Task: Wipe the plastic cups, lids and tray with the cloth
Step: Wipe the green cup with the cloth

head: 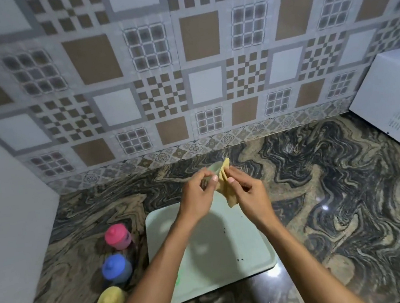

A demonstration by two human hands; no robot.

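A pale green tray [232,248] lies on the marble counter below my hands, with a few dark crumbs on it. My left hand [197,195] pinches a small pale cup or lid [213,168], mostly hidden by my fingers. My right hand [246,193] grips a yellow cloth [226,186] pressed against that piece; the cloth hangs down over the tray's far edge. Left of the tray stand three lidded cups in a row: pink [118,236], blue [115,268] and yellow [110,301].
A white appliance [395,100] sits at the right edge of the counter. A white wall or panel [8,227] bounds the left side. The patterned tile wall [184,77] rises behind the swirled marble counter [338,184].
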